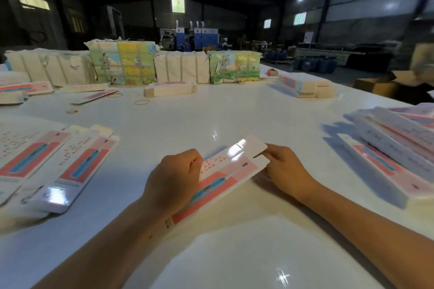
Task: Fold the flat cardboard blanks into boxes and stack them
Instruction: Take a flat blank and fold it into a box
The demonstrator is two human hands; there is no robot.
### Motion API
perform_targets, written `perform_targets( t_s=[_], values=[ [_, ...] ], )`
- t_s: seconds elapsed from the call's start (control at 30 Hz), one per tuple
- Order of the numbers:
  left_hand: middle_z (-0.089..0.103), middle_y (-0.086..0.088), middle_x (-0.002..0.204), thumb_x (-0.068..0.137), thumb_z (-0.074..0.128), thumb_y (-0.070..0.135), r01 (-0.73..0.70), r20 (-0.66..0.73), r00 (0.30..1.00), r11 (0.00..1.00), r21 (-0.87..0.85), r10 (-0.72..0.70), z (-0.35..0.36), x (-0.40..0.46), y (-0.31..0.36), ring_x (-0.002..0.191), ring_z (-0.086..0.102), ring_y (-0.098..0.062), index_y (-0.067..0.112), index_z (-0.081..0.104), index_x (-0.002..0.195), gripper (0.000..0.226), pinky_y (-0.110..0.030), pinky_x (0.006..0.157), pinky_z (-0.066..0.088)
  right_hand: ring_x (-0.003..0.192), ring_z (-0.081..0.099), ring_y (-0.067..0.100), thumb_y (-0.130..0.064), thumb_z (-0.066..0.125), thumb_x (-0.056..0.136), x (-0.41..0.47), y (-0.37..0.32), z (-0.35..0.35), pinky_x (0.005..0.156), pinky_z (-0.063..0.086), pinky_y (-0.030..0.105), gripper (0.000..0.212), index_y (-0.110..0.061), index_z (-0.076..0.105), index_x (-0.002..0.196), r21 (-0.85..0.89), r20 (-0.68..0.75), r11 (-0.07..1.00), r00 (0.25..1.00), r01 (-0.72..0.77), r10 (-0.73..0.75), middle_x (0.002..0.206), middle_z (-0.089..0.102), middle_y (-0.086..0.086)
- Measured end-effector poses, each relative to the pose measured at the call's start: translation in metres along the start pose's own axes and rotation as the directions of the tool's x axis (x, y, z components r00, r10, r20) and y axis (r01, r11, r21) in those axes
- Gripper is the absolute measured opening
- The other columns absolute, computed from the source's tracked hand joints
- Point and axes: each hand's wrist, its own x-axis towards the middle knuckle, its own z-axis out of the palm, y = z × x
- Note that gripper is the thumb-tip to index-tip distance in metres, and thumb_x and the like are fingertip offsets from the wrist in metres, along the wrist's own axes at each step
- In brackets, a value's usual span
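Two hands (175,178) (285,169) grip one blank (225,171).

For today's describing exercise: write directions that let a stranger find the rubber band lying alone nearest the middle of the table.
Start at the long white table and look to its far side, at the small stack of blanks in front of the wrapped bundles. Just before that stack lies the rubber band: a single open orange loop, lying apart from the other bands further left.
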Motion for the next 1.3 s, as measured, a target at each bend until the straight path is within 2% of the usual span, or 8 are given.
perform_targets(
  t_s=[0.1,0.33,0.47,0.67,0.83,0.93,1.1,1.3],
  values=[
    [0.068,-0.006,0.101,0.089,0.023,0.045,-0.001,-0.023,1.0,1.0,-0.025,0.001,-0.001,0.0,-0.002,0.074,0.066,-0.022,0.009,0.053,0.084,0.047,-0.036,0.063,0.057,0.048,0.05,0.024,-0.018,0.044,0.094,0.002,-0.011,-0.004,0.042,0.037,0.028,0.027,0.002,0.061,0.084,0.613,0.157,0.732,0.954,-0.297,0.256,0.067,0.058,0.016],
    [0.066,0.006,0.102,0.084,0.027,0.067,-0.047,0.016,0.999,0.997,0.055,0.046,-0.001,-0.001,0.012,0.08,0.061,-0.013,0.023,0.06,0.099,0.057,-0.029,0.061,0.051,0.068,0.07,0.024,-0.004,0.048,0.09,-0.002,-0.011,-0.011,0.053,0.058,0.029,0.021,0.0,0.064,0.103,0.745,0.367,0.468,0.878,-0.475,0.307,0.087,0.072,0.016],
    [0.047,0.014,0.121,0.049,0.008,0.093,-0.102,0.154,0.987,0.89,0.445,0.036,0.003,-0.003,0.023,0.092,0.04,-0.003,0.03,0.026,0.14,0.112,-0.019,0.066,0.034,0.051,0.057,0.018,-0.002,0.041,0.096,0.0,-0.01,-0.009,0.038,0.043,0.021,0.021,0.002,0.061,0.104,0.677,0.261,0.635,0.928,-0.372,0.265,0.079,0.07,0.016],
    [0.048,0.013,0.119,0.049,0.019,0.086,-0.035,0.018,0.999,0.932,0.362,0.031,0.0,-0.003,0.029,0.091,0.04,-0.002,0.031,0.031,0.134,0.101,-0.018,0.069,0.032,0.05,0.059,0.018,-0.002,0.048,0.095,-0.003,-0.01,-0.007,0.041,0.046,0.022,0.02,-0.005,0.057,0.112,0.682,0.145,0.691,0.97,-0.241,0.195,0.083,0.071,0.017],
    [0.056,0.007,0.109,0.055,0.024,0.085,-0.008,-0.107,0.993,0.92,0.393,0.055,0.004,-0.005,0.04,0.089,0.046,-0.007,0.024,0.043,0.129,0.097,-0.02,0.068,0.03,0.091,0.062,0.014,-0.012,0.063,0.089,-0.009,-0.01,-0.005,0.073,0.056,0.023,0.018,-0.029,0.057,0.093,0.065,-0.269,0.992,0.959,0.106,-0.085,0.11,0.056,-0.003],
    [0.059,0.002,0.103,0.057,0.029,0.083,0.053,-0.159,0.987,0.916,0.397,0.012,0.002,-0.003,0.044,0.086,0.052,-0.012,0.018,0.049,0.124,0.095,-0.022,0.066,0.032,0.106,0.055,0.006,-0.017,0.053,0.095,-0.011,-0.012,-0.002,0.086,0.048,0.016,0.017,-0.026,0.067,0.095,0.035,-0.206,0.992,0.972,0.123,-0.114,0.126,0.049,-0.007],
    [0.061,-0.004,0.096,0.058,0.035,0.08,0.103,-0.168,0.985,0.884,0.456,-0.028,-0.003,-0.004,0.04,0.08,0.053,-0.017,0.012,0.054,0.118,0.092,-0.025,0.064,0.032,0.112,0.06,0.019,-0.025,0.059,0.084,-0.012,-0.021,-0.001,0.092,0.048,0.039,0.031,-0.019,0.068,0.113,0.579,0.171,0.795,0.981,-0.179,0.096,0.121,0.065,-0.006],
    [0.052,0.012,0.111,0.065,0.043,0.084,0.012,-0.008,1.0,0.866,0.501,-0.01,-0.011,-0.003,0.031,0.083,0.04,-0.005,0.028,0.037,0.129,0.085,-0.019,0.064,0.031,0.112,0.06,0.029,-0.016,0.075,0.061,-0.009,-0.013,-0.013,0.09,0.046,0.047,0.031,-0.013,0.076,0.091,0.51,0.303,0.839,0.952,-0.188,0.029,0.124,0.062,0.0]
  ],
)
